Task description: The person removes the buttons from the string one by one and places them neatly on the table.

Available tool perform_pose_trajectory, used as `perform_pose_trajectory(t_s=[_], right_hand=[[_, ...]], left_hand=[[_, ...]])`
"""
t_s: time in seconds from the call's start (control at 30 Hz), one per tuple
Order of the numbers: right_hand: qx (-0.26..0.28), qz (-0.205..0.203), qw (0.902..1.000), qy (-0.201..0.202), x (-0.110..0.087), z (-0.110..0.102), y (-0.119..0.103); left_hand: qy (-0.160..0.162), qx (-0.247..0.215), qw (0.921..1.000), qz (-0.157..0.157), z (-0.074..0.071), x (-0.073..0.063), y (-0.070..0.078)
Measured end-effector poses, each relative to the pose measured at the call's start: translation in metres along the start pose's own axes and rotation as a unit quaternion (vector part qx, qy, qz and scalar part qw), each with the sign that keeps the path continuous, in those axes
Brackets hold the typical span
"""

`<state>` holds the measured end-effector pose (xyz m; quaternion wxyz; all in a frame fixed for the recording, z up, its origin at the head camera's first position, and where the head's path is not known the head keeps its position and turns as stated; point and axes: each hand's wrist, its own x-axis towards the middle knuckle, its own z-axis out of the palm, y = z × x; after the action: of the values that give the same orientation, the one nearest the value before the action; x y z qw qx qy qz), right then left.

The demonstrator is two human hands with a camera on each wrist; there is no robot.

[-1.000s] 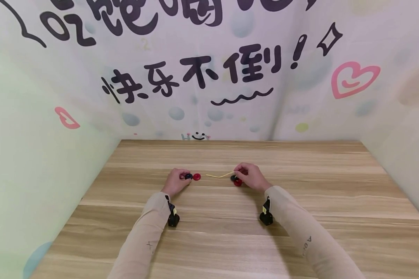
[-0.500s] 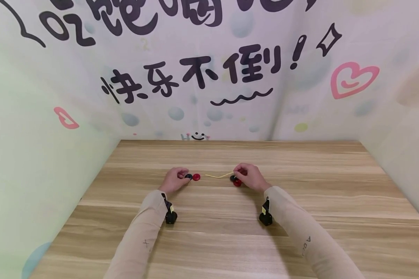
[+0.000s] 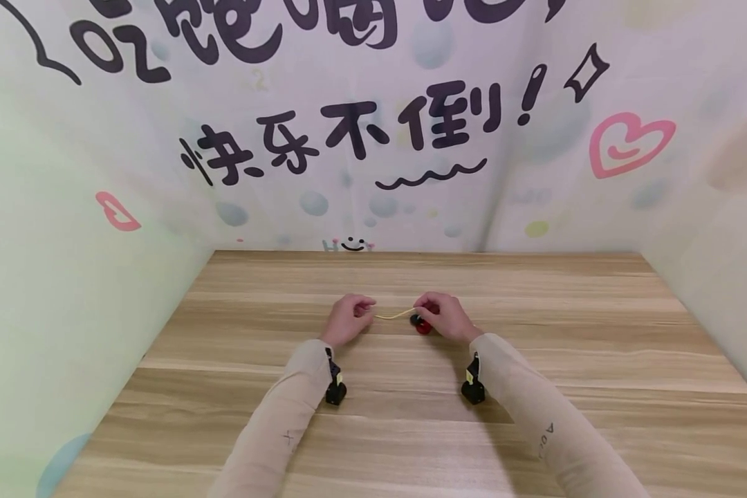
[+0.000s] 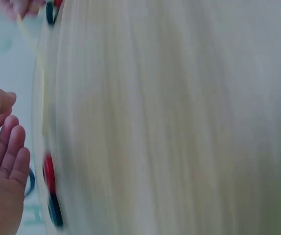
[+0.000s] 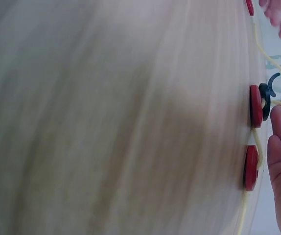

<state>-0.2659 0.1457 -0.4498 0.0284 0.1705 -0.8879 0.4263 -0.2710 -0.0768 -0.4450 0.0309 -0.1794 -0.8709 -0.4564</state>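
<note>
Fingers of left hand (image 3: 348,319) loosely parted, gripping nothing. Close by, on wood-grain table (image 3: 373,429), 1 left dark disc (image 4: 56,209) touching or just beside 1 left red disc (image 4: 49,171); both out of sight in head view. Next, yellow cord (image 4: 44,93), slack between the hands. Seems light, limp, quick to bend; best pinched close behind its free tip. Further right, 1 right dark disc (image 5: 264,102) against 1 upper red disc (image 5: 256,108), plus 1 lower red disc (image 5: 250,168) along the cord. Probably hard, light, smooth; best held by rims. Rightmost, right hand (image 3: 445,317), fingertips pinching the cord.
</note>
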Motion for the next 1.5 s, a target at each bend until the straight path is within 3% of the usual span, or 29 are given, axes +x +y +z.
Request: perform_pose_trajectory(t_s=[0.23,0.5,0.8,1.03,1.27,1.5], right_hand=[[-0.006,-0.015,0.9999,0.002,0.000,0.001,-0.002],[0.001,-0.024,0.9997,0.001,0.001,0.003,-0.004],[0.001,-0.024,0.9997,0.003,0.003,0.003,-0.004],[-0.006,-0.021,0.9997,-0.010,0.005,0.005,0.001],[0.008,-0.001,1.0000,-0.004,0.004,0.003,0.002],[0.020,-0.030,0.9993,0.001,0.005,0.002,-0.003]], left_hand=[[-0.035,-0.018,0.9991,0.012,0.026,0.006,0.025],[-0.045,-0.011,0.9989,-0.001,0.042,0.006,0.025],[-0.011,-0.012,0.9997,0.016,0.040,0.007,0.027],[0.006,-0.041,0.9986,0.034,0.035,0.010,0.033],[0.012,-0.057,0.9983,-0.001,0.032,0.011,0.034],[0.000,-0.054,0.9985,-0.009,0.037,0.013,0.034]])
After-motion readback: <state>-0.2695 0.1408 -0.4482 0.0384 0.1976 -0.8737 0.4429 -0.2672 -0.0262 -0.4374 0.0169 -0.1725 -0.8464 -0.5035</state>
